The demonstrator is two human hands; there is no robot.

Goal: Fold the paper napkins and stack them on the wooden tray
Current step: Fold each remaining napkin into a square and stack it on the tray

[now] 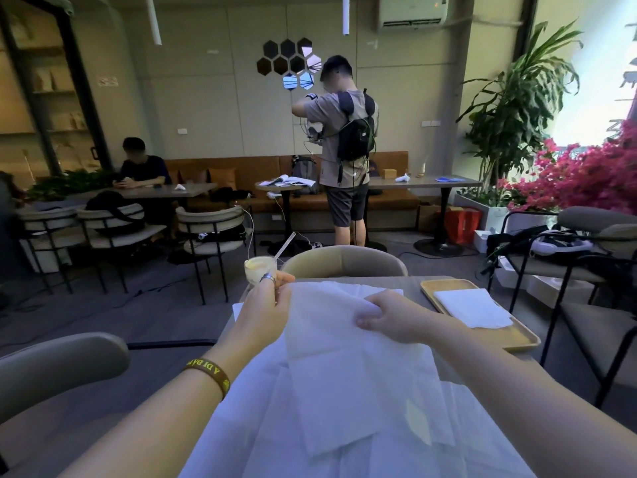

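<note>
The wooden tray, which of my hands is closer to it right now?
Right. Your right hand, gripping the napkin, is just left of the wooden tray; your left hand holds the napkin's far edge beside the drink glass.

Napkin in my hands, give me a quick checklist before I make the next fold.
1. Left hand pinching the napkin edge: ok.
2. Right hand gripping the far edge: ok.
3. Held napkin's edges aligned: cannot tell.
4. Wooden tray beside the right hand, with bare room left: ok.
5. Folded napkin lying flat on the tray: ok.
6. Glass with straw close to the left hand, likely easy to knock: not ok.
</note>
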